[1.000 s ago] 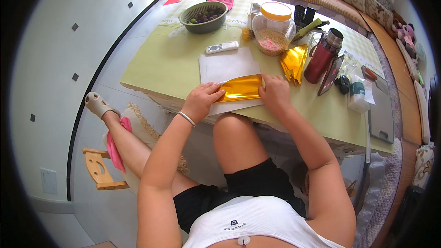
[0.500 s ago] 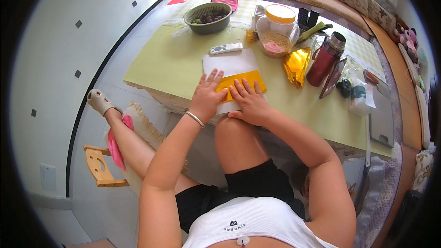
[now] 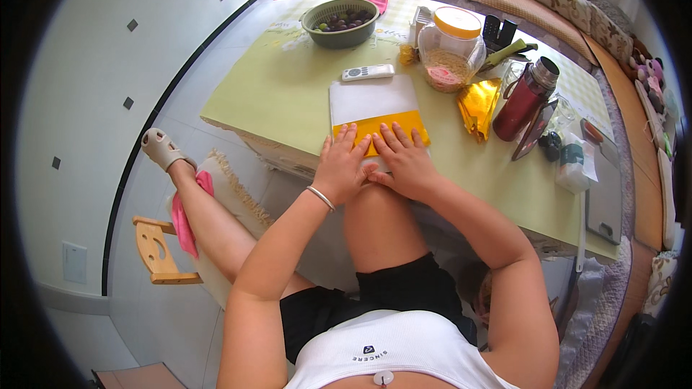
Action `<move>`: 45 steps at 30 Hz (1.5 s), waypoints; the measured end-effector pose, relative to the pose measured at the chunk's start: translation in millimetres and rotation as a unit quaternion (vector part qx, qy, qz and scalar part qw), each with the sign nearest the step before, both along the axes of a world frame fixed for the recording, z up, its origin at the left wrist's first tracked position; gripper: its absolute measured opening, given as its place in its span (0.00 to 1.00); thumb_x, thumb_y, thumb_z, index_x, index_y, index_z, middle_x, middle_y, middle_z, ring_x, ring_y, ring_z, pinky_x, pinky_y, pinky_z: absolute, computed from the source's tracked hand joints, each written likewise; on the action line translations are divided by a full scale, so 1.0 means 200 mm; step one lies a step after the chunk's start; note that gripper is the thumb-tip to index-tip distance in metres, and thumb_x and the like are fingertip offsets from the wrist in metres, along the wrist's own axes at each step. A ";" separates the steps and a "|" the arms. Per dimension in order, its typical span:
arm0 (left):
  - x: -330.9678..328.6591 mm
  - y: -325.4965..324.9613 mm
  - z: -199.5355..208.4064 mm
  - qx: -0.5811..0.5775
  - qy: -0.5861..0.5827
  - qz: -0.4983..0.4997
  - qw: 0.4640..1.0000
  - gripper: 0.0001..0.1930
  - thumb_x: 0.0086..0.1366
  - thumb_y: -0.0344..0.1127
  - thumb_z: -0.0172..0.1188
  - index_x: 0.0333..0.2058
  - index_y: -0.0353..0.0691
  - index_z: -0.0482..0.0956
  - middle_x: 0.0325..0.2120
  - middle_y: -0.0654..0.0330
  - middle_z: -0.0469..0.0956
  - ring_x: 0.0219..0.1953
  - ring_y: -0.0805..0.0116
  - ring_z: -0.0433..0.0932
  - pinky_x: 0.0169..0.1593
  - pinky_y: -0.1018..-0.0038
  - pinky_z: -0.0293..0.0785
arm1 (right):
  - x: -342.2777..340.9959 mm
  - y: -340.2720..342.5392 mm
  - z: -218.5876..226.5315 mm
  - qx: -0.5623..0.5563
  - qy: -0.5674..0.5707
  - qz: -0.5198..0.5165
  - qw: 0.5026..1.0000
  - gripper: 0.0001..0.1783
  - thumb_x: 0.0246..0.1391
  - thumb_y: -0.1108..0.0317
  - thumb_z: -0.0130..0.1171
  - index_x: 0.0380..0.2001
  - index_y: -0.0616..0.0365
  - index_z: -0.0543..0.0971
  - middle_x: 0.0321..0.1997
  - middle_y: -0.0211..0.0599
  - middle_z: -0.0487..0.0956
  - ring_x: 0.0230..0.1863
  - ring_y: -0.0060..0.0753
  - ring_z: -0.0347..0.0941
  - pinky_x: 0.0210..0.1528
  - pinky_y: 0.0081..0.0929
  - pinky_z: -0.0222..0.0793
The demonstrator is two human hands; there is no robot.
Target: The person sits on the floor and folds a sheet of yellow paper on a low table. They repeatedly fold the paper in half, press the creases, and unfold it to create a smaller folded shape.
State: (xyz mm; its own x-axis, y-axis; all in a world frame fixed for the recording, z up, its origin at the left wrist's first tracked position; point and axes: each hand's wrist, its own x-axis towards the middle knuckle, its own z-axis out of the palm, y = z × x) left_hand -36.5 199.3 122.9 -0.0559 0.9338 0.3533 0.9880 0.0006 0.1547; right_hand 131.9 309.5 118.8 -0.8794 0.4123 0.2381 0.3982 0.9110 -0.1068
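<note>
A gold paper sheet (image 3: 370,125) lies across the near part of a stack of white paper (image 3: 371,98) at the table's front edge. My left hand (image 3: 342,162) rests flat on the gold sheet's near left part, fingers stretched forward. Beside it, my right hand (image 3: 405,161) also lies flat, with its fingertips on the gold sheet. The two thumbs come close together over the white paper below. Neither hand grips anything. Part of the gold sheet is hidden under my fingers. A pile of folded gold paper pieces (image 3: 478,106) sits to the right.
A white remote control (image 3: 368,72) lies at the paper's far edge. Beyond are a green colander (image 3: 339,37) of dark round fruit and a clear jar (image 3: 452,54) with a yellow lid. A red thermos (image 3: 525,101) and a grey laptop (image 3: 604,191) occupy the table's right side.
My left hand has slid nearer to me and closer to my right hand. Both hands stay flat on the gold sheet. The whole view has shifted slightly.
</note>
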 end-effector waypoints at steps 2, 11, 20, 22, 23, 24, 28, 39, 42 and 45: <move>-0.04 0.02 -0.02 0.001 -0.057 0.011 0.998 0.27 0.69 0.47 0.52 0.61 0.37 0.69 0.64 0.47 0.64 0.68 0.50 0.59 0.68 0.48 0.53 | 0.00 0.01 0.00 -0.010 0.019 0.001 1.000 0.38 0.61 0.40 0.47 0.67 0.53 0.64 0.73 0.46 0.60 0.75 0.49 0.51 0.72 0.56 0.40; -0.06 0.05 -0.05 0.019 -0.059 0.011 0.998 0.23 0.67 0.39 0.53 0.58 0.36 0.71 0.63 0.52 0.67 0.68 0.53 0.61 0.68 0.48 0.54 | -0.06 0.19 0.11 -0.041 0.043 -0.043 0.997 0.32 0.61 0.50 0.53 0.65 0.54 0.67 0.71 0.43 0.63 0.73 0.45 0.54 0.71 0.51 0.49; -0.07 0.05 -0.04 0.034 0.001 -0.034 0.999 0.24 0.67 0.38 0.53 0.58 0.31 0.71 0.62 0.47 0.67 0.66 0.52 0.63 0.70 0.54 0.53 | -0.13 0.25 0.10 -0.066 -0.036 -0.025 0.997 0.51 0.52 0.35 0.58 0.68 0.59 0.59 0.73 0.40 0.60 0.75 0.44 0.51 0.72 0.60 0.44; -0.09 0.05 -0.04 0.031 -0.003 -0.052 0.998 0.24 0.67 0.38 0.52 0.58 0.31 0.70 0.62 0.46 0.67 0.67 0.52 0.63 0.70 0.56 0.53 | -0.11 0.26 0.10 -0.072 -0.030 -0.028 0.997 0.51 0.51 0.35 0.58 0.69 0.59 0.59 0.73 0.40 0.60 0.75 0.44 0.50 0.72 0.60 0.45; -0.09 0.05 -0.04 0.029 -0.004 -0.062 0.998 0.24 0.67 0.38 0.52 0.59 0.31 0.70 0.62 0.46 0.67 0.67 0.51 0.63 0.70 0.56 0.53 | -0.10 0.26 0.10 -0.074 -0.027 -0.026 0.997 0.52 0.51 0.35 0.59 0.69 0.59 0.58 0.73 0.40 0.60 0.75 0.44 0.50 0.71 0.61 0.45; -0.10 0.05 -0.04 0.029 -0.006 -0.068 0.997 0.24 0.67 0.38 0.52 0.59 0.31 0.70 0.62 0.45 0.67 0.67 0.51 0.63 0.70 0.57 0.53 | -0.10 0.26 0.09 -0.076 -0.025 -0.023 0.997 0.52 0.51 0.35 0.59 0.69 0.59 0.58 0.73 0.40 0.60 0.75 0.44 0.50 0.71 0.61 0.45; -0.11 0.05 -0.02 0.020 -0.014 -0.090 0.996 0.24 0.68 0.38 0.51 0.59 0.30 0.69 0.62 0.44 0.66 0.67 0.49 0.62 0.70 0.58 0.52 | -0.09 0.25 0.10 -0.070 -0.027 -0.027 0.997 0.53 0.51 0.36 0.59 0.69 0.60 0.56 0.73 0.40 0.60 0.75 0.44 0.51 0.71 0.61 0.45; -0.10 0.06 -0.01 0.016 -0.034 -0.088 0.995 0.23 0.68 0.36 0.51 0.58 0.29 0.70 0.62 0.43 0.66 0.66 0.47 0.63 0.69 0.56 0.55 | -0.10 0.05 0.07 0.034 -0.022 0.044 0.998 0.48 0.58 0.37 0.51 0.70 0.59 0.55 0.75 0.44 0.56 0.76 0.45 0.47 0.74 0.59 0.32; -0.10 0.06 -0.02 0.020 -0.046 -0.080 0.996 0.24 0.68 0.36 0.52 0.59 0.29 0.69 0.62 0.43 0.66 0.66 0.46 0.62 0.69 0.55 0.55 | -0.08 -0.04 0.04 -0.019 -0.013 0.054 0.998 0.48 0.58 0.36 0.49 0.71 0.59 0.54 0.75 0.45 0.55 0.77 0.45 0.45 0.74 0.58 0.31; -0.09 0.06 -0.04 0.020 -0.020 -0.070 0.997 0.25 0.67 0.38 0.53 0.59 0.29 0.69 0.62 0.43 0.66 0.66 0.46 0.62 0.69 0.55 0.55 | -0.05 -0.03 0.00 -0.026 0.002 0.052 0.998 0.49 0.58 0.34 0.47 0.71 0.59 0.53 0.75 0.46 0.54 0.77 0.45 0.44 0.75 0.55 0.31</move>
